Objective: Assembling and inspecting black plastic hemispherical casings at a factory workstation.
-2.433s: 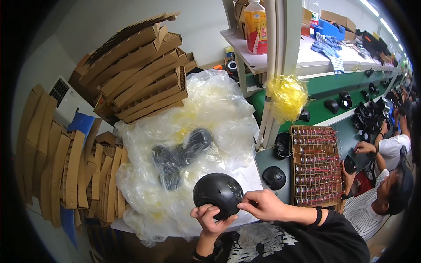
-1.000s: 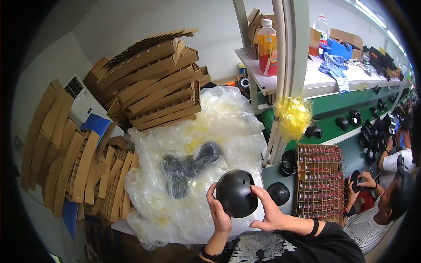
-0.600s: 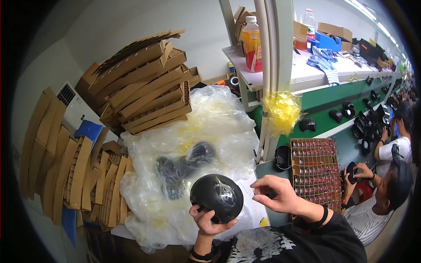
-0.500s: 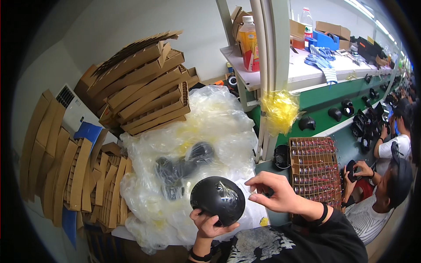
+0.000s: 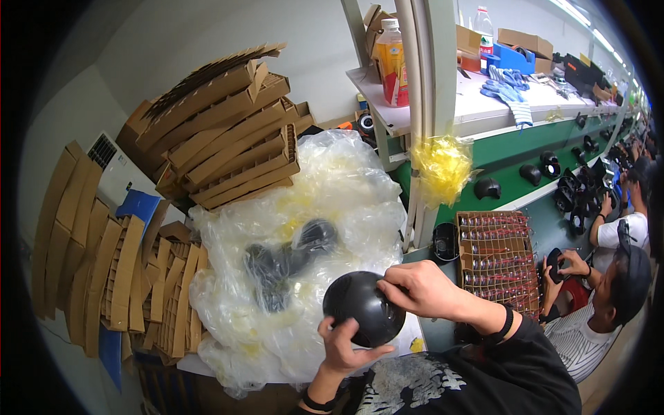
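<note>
Here's the black ball (image 5: pixel 356 301), right between the two hands, held up over the white table and the crumpled plastic bags (image 5: pixel 228 277). The left hand (image 5: pixel 344 346) has it from below: fingers curled against the lower left side, thumb stretched along the underside, a proper cradling grip. Up at the upper right edge comes the right hand (image 5: pixel 404 285), fingertips bunched together and right up against the curve; whether they pinch something there or just press, I can't tell from here.

Look at that surface, smooth and dark, with a bright gleam just below the right fingertips. I'd call it stiff, probably plastic, and light enough for one hand to carry, though that's judgement only. Slippery, I'd think, and likely to scratch more readily than crack. Best hold? Wide and low, just where the left fingers sit, with the thumb opposing; a pinch high on that curve would likely skid.

Beyond the left fingertips, away from the body, dark bagged pieces (image 5: pixel 277 266) lie among the plastic. Past the right knuckles, a black cup (image 5: pixel 445 242) sits beside a cardboard tray (image 5: pixel 494 266) of red-wired parts, and neither hand touches those.
</note>
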{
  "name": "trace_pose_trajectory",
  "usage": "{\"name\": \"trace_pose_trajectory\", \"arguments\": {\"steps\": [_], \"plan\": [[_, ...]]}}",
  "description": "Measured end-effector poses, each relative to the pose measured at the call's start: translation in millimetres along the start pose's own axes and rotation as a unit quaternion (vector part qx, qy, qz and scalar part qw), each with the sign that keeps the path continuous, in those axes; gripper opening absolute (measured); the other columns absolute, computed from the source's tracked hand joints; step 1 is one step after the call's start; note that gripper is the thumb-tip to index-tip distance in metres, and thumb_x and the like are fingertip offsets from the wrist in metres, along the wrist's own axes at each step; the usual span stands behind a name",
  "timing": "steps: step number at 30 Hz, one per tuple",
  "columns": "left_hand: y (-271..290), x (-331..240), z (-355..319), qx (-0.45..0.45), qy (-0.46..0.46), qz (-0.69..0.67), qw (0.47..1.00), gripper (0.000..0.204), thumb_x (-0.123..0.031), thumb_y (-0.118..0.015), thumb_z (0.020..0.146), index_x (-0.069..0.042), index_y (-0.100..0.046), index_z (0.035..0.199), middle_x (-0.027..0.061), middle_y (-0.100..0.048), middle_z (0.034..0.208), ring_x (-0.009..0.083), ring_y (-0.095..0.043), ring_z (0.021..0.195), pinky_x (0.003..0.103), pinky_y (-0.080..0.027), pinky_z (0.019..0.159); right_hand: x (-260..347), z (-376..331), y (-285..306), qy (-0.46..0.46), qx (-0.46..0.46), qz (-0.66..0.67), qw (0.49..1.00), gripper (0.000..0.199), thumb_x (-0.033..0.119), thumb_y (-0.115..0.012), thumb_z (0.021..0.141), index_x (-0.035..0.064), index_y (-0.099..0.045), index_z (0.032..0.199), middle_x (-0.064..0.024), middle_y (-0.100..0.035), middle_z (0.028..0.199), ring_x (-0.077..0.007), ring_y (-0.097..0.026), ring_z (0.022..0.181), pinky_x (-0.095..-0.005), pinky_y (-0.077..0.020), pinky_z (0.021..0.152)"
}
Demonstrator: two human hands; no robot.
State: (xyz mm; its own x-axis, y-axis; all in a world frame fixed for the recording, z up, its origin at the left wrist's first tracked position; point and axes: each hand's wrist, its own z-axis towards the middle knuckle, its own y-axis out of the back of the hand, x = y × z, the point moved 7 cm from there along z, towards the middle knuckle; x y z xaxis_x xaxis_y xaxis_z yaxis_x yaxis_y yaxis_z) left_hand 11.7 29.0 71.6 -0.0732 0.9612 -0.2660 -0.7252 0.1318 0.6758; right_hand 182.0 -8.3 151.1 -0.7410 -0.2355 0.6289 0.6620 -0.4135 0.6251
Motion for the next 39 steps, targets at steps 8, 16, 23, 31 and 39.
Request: {"name": "trace_pose_trajectory", "arguments": {"steps": [8,16,23,31,39], "plan": [[-51,39,16,-0.158,0.295,-0.442,0.832,0.055,-0.025,-0.053,0.095,-0.001,-0.027,0.137,0.0177,-0.041,0.127,0.0225,-0.053,0.109,0.033,-0.041,0.094,-20,-13,-14,-0.022,-0.092,-0.12,0.988,0.02,0.013,-0.061,0.082,0.0039,-0.049,0.069,-0.0108,-0.053,0.062,-0.0298,-0.057,0.055,-0.038,-0.0452,0.048],[-41,34,18,-0.186,0.226,-0.369,0.882,0.053,-0.032,-0.049,0.094,0.003,-0.035,0.132,0.0121,-0.059,0.1,0.0144,-0.055,0.087,0.026,-0.043,0.079,14,-41,-4,0.107,-0.114,-0.135,0.978,0.024,0.008,-0.067,0.075,0.0071,-0.044,0.067,-0.0044,-0.043,0.061,-0.0198,-0.051,0.05,-0.0319,-0.0417,0.042],[-53,72,25,-0.148,0.337,-0.444,0.817,0.048,-0.015,-0.056,0.092,-0.001,-0.035,0.133,0.0192,-0.06,0.11,0.017,-0.06,0.094,0.027,-0.046,0.083,27,-51,13,0.239,-0.032,-0.108,0.964,0.02,0.011,-0.064,0.069,0.0129,-0.045,0.064,0.0002,-0.044,0.059,-0.0161,-0.048,0.048,-0.0288,-0.0383,0.041],[-21,46,37,-0.163,0.272,-0.44,0.84,0.046,-0.022,-0.052,0.094,0.001,-0.037,0.131,0.0133,-0.06,0.106,0.0152,-0.057,0.097,0.027,-0.043,0.087,-85,4,157,-0.04,-0.407,-0.317,0.856,0.027,0.018,-0.07,0.08,0.0048,-0.049,0.069,-0.0082,-0.047,0.061,-0.0229,-0.048,0.051,-0.0317,-0.0383,0.048],[-1,43,28,-0.075,0.294,-0.536,0.788,0.054,-0.031,-0.057,0.092,0.004,-0.038,0.128,0.0113,-0.063,0.096,0.0124,-0.057,0.088,0.024,-0.043,0.081,-14,-13,102,0.158,-0.251,-0.184,0.937,0.052,0.036,-0.077,0.07,0.005,-0.054,0.104,-0.0162,-0.055,0.11,-0.0341,-0.053,0.1,-0.0418,-0.0417,0.085]]}}
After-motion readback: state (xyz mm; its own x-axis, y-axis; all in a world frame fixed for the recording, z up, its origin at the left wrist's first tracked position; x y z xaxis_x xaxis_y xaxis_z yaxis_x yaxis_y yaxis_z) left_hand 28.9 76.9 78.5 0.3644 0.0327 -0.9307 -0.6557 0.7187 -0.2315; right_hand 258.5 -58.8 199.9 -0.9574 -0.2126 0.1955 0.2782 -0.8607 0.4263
